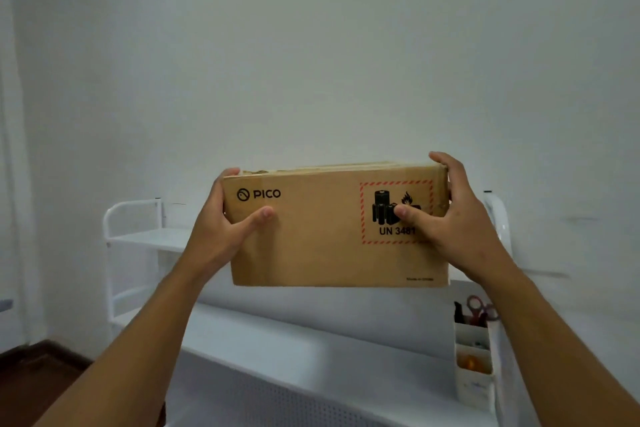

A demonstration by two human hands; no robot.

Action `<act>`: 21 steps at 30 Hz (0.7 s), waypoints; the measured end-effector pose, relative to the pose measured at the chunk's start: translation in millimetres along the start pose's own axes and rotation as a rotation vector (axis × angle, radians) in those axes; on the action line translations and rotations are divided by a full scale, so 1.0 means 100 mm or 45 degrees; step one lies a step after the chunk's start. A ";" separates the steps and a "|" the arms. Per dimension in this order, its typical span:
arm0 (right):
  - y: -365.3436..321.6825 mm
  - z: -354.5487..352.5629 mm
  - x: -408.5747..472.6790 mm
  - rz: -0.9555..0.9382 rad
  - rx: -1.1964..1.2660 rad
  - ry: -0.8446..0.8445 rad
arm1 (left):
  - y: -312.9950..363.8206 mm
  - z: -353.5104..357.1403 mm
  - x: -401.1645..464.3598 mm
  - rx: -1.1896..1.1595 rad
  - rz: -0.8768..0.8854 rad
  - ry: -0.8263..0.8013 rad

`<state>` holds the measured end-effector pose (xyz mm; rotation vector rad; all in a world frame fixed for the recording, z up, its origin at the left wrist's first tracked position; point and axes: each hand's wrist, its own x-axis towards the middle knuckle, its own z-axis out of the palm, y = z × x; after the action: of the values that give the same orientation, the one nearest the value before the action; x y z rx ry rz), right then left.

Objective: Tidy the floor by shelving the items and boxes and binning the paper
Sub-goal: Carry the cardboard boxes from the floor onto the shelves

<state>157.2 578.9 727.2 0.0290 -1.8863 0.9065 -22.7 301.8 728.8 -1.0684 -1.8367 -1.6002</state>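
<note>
A brown cardboard box (322, 243) printed with "PICO" and a red-framed battery warning label fills the middle of the head view. My left hand (221, 229) grips its left end, thumb on the front face. My right hand (453, 215) grips its right end, thumb over the label. The box is held level in the air in front of the white shelf unit (138, 236), about level with its top shelf. The box hides the middle of that shelf.
A lower white shelf (311, 350) runs below the box. At its right hangs a white organiser (472, 350) with red-handled scissors (479, 310) and pens. A white wall stands behind. Dark wooden floor (31, 371) shows at the lower left.
</note>
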 end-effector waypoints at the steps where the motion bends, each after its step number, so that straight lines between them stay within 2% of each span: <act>1: 0.08 -0.07 -0.02 0.015 -0.032 0.013 | -0.06 0.14 0.02 -0.021 -0.001 -0.019; 9: 0.43 -0.45 -0.12 0.028 -0.139 0.160 | -0.30 0.96 0.16 -0.178 -0.054 -0.032; 11: 0.50 -0.47 -0.15 0.007 -0.170 0.216 | -0.33 1.08 0.21 -0.128 -0.082 -0.049; 13: 0.59 -0.42 -0.22 -0.040 -0.339 0.269 | -0.37 1.21 0.17 -0.006 -0.060 -0.030; 16: 0.75 -0.28 -0.37 -0.306 -0.757 0.308 | -0.47 1.41 -0.02 0.238 0.199 0.009; 18: 0.89 -0.20 -0.46 -0.490 -1.021 0.250 | -0.56 1.48 -0.15 0.354 0.291 0.050; 21: 1.05 -0.12 -0.55 -0.527 -1.218 0.164 | -0.66 1.54 -0.23 0.406 0.296 0.073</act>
<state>152.4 642.1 626.3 -0.2057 -1.9159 -0.3061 -41.0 444.3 640.1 -1.0344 -1.7806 -1.1483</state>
